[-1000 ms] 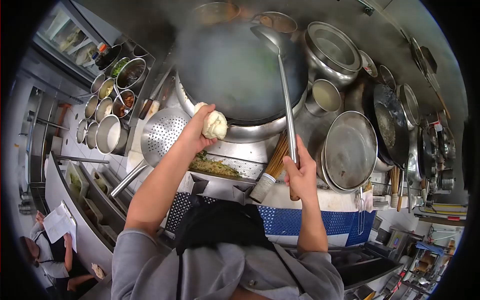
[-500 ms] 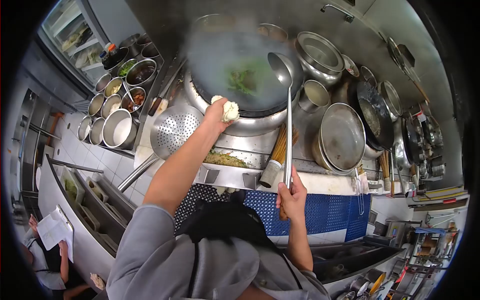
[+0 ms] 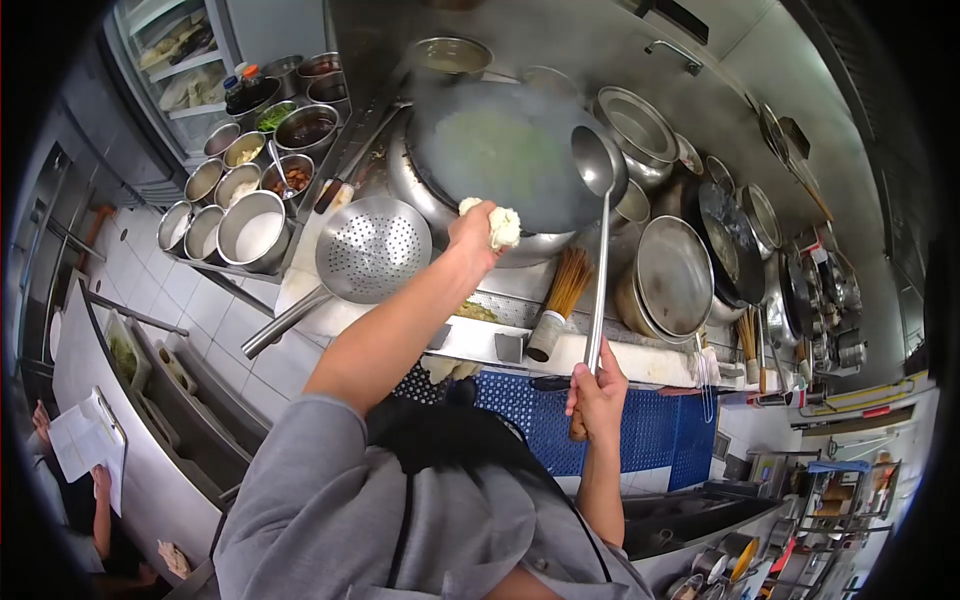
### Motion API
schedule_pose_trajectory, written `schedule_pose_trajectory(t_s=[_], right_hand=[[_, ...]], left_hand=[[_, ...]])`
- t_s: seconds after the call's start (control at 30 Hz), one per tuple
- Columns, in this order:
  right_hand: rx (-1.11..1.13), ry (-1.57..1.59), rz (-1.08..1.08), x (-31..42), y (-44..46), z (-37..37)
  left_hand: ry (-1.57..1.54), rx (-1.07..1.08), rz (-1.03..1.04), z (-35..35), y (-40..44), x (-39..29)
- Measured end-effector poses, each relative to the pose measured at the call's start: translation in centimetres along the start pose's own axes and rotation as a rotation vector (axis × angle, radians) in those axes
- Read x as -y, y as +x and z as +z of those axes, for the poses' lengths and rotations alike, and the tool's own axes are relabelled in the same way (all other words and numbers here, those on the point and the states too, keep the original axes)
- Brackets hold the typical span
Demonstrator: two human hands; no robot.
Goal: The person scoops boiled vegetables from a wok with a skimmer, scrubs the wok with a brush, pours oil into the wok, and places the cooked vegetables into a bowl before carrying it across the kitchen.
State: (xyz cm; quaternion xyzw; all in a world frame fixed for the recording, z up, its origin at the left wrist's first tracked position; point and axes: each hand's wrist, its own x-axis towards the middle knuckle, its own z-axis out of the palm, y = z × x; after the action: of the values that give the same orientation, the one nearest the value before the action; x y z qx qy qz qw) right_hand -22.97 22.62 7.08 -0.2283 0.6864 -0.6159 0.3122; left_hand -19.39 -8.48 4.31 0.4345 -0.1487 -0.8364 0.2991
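My left hand (image 3: pixel 475 238) is closed round a bunched white cloth (image 3: pixel 503 226) at the front rim of a large wok (image 3: pixel 440 205). Steam blurs the green food (image 3: pixel 490 145) inside the wok. In my right hand (image 3: pixel 598 400) is the wooden handle of a long metal ladle (image 3: pixel 600 240); its bowl hangs over the wok's right side. A perforated strainer (image 3: pixel 372 248) lies left of the wok, partly behind my left forearm. Between the wok and the front edge, a bamboo brush (image 3: pixel 562 300) rests near the ladle's shaft.
Metal bowls of ingredients (image 3: pixel 252 228) stand at the left. Stacked pans (image 3: pixel 675 275) and a dark wok (image 3: pixel 725 245) are on the right. A faucet (image 3: pixel 675 55) juts from the back wall. At the lower left, another person's hands (image 3: pixel 101 483) hold a clipboard (image 3: pixel 88 450).
The view has shifted, and the wok now appears farther right. The ladle's bowl has moved lower, towards the wok's right rim. Steam has thinned since the earliest frame, showing more green. Both hands keep their holds.
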Motion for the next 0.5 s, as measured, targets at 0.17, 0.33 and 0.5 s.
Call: schedule_pose_trajectory(t_s=[0.17,0.33,0.5], right_hand=[[-0.033,-0.012,-0.026,0.4,-0.7,-0.5],[-0.063,0.005,-0.060,0.9,-1.7,-0.5],[-0.066,-0.004,-0.086,1.6,-2.8,-0.3]], left_hand=[[-0.075,0.044,-0.051,-1.0,-4.5,0.2],[-0.153,0.118,-0.141,-2.8,-7.6,2.7],[-0.215,0.177,-0.223,-5.0,-9.9,5.8]])
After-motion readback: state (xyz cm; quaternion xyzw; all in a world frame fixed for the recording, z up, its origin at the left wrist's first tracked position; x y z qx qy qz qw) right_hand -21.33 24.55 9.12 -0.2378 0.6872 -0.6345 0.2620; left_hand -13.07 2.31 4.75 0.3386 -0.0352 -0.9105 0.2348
